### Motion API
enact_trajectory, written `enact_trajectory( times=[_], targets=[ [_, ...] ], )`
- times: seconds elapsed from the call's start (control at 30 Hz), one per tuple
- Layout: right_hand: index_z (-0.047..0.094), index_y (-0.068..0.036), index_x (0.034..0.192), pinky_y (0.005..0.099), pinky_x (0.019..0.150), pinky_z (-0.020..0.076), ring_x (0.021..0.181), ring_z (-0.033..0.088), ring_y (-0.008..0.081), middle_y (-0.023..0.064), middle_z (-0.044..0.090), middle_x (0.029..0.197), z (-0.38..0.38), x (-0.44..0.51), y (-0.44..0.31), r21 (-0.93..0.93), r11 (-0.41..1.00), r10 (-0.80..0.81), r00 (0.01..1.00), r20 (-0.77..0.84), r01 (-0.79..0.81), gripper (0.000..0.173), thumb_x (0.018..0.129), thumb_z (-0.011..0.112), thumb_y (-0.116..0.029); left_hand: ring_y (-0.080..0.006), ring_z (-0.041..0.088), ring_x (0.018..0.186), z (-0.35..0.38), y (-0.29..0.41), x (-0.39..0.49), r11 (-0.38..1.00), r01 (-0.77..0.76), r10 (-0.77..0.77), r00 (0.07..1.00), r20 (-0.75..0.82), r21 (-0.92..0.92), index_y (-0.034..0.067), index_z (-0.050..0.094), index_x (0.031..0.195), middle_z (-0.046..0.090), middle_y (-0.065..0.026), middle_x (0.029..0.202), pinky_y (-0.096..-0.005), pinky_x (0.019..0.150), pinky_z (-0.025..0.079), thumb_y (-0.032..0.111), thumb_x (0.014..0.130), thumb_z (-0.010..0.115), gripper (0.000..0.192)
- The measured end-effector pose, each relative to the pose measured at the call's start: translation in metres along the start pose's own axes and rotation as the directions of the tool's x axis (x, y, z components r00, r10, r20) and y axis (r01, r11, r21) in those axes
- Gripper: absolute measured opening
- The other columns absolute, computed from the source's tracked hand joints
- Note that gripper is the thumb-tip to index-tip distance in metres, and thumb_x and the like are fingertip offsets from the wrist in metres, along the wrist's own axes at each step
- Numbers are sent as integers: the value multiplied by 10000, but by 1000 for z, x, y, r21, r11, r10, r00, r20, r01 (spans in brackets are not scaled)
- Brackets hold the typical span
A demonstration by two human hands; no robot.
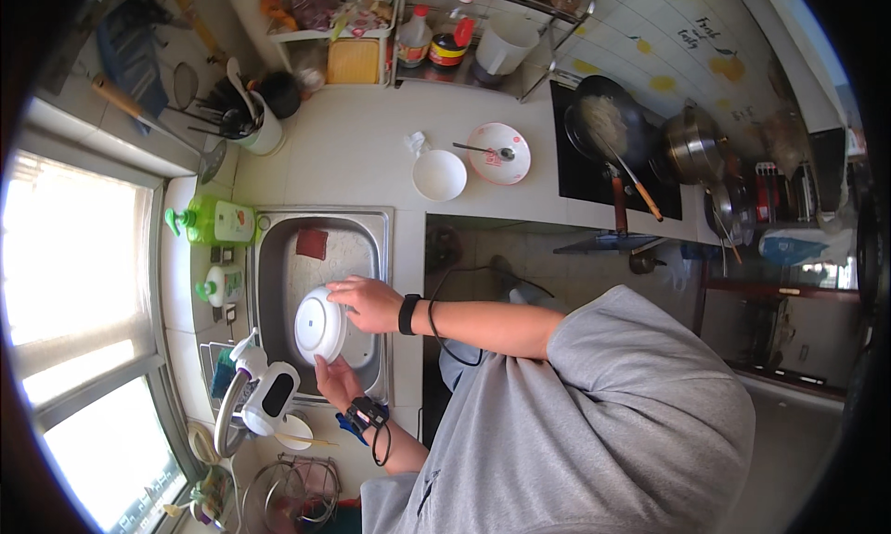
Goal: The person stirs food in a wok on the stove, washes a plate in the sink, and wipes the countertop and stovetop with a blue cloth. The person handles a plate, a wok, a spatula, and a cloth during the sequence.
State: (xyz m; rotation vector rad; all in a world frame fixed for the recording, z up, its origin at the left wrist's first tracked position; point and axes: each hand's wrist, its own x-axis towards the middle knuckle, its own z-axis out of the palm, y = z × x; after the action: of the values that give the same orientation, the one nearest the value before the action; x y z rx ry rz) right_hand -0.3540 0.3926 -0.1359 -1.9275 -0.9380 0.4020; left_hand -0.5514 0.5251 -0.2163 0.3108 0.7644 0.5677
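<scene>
Over the stainless-steel sink [381, 255], both hands hold a white dish [313, 325]. It is tilted, with its foot ring and a small mark on the underside facing me. My right hand [365, 304], black band at the wrist, grips the rim on one side. On the opposite side my left hand [337, 383], with a small dark device strapped to the wrist, has its fingers on the rim. Parts of both hands' fingers are hidden behind the dish. A dark red cloth or pad [312, 244] lies in the basin.
A white faucet attachment [271, 398] stands beside my left hand. Green-topped pump bottles [221, 221] line the window ledge. A white bowl [439, 175] and a plate [499, 168] with a spoon sit on the counter. A wok [602, 127] with food rests on the cooktop.
</scene>
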Motion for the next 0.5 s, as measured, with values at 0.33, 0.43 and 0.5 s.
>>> enact_trajectory(
  times=[0.33, 0.43, 0.5],
  targets=[
    [743, -41, 1118, 426, 998, 521, 1155, 620, 350, 166, 660, 1353, -17, -8, 0, 15, 1000, 0, 1000, -26, 1, 363, 791, 605, 33, -261, 621, 1248, 5, -10, -5, 1000, 13, -13, 993, 114, 5, -104, 519, 1363, 621, -204, 1380, -388, 1112, 494, 111, 1054, 573, 380],
    [744, -46, 1117, 429, 996, 521, 1151, 621, 352, 167, 659, 1355, -23, -9, 0, 4, 1000, 0, 1000, -24, 0, 362, 792, 602, 27, -260, 621, 1248, 8, -12, -4, 1000, 17, -16, 998, 68, -11, -99, 515, 1369, 618, -207, 1383, -388, 1112, 494, 108, 1057, 565, 377],
    [745, -49, 1118, 429, 995, 521, 1153, 621, 354, 170, 659, 1356, -26, -9, -1, 7, 1000, -11, 999, -34, 11, 366, 791, 598, 26, -259, 623, 1243, 8, -12, -4, 1000, 15, -14, 999, 50, -13, -94, 515, 1371, 619, -202, 1383, -386, 1104, 499, 105, 1060, 558, 372]
  ],
)
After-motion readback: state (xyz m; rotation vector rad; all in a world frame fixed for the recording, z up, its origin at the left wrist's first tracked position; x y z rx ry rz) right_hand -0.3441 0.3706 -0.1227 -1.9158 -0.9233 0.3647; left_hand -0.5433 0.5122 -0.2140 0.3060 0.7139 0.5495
